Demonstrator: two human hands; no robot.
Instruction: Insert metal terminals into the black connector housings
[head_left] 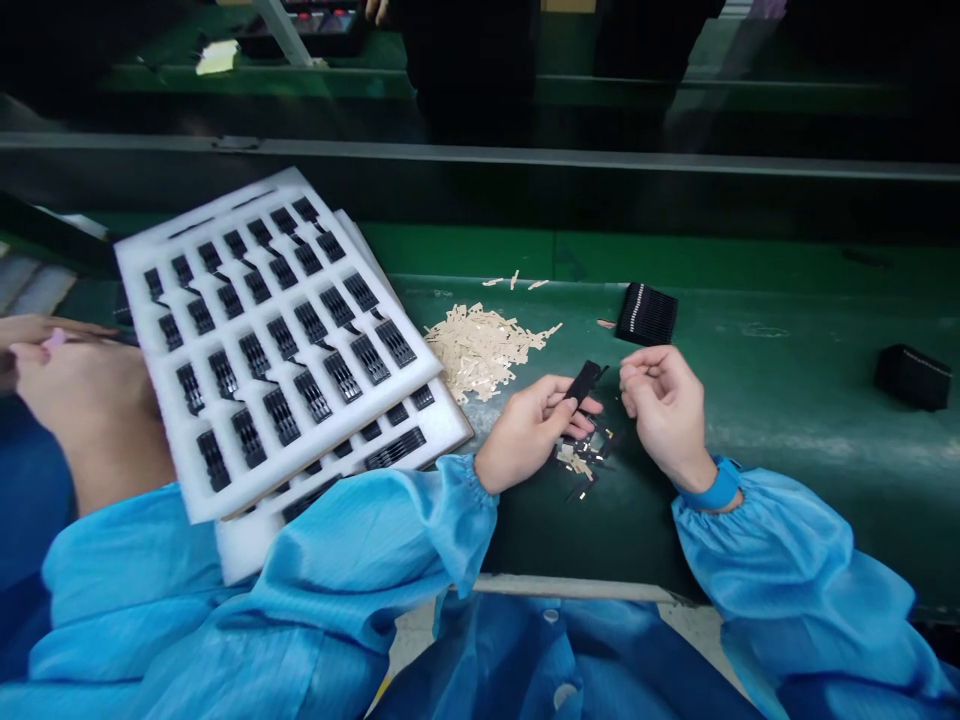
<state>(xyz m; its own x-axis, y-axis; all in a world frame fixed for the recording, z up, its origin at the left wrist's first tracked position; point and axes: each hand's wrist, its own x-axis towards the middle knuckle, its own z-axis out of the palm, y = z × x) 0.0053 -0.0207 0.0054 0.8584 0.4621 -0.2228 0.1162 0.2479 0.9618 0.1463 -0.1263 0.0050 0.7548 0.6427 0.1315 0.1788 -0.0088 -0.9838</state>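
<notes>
The left grip [529, 430] is closed on a narrow black strip [581, 385], pinching its lower end between thumb and fingers while the strip angles up and away from the palm. The right grip [664, 405] sits just beside it, curled, its fingertips [628, 372] drawn together; whether they hold something too small to see, I cannot tell. A blue wrist strap [712, 487] circles the right wrist, and both forearms end in gathered light-blue sleeves [457, 500]. Under and between the hands, a small scatter of black and cream bits [581, 458] lies on the green table [757, 520]. Just past the left hand is a heap of flat cream-coloured pieces [484, 350], with a few strays toward the far edge. Beyond the right hand sits a ribbed black block [646, 314], and a second black block [913, 377] lies well apart near the right side. Left of the hands, overlapping white foam trays [277, 340] hold rows of black parts, skewed across the table. At the far left, another person's hand [75, 400] lies beside the trays, holding something pink-tipped [52, 342].
</notes>
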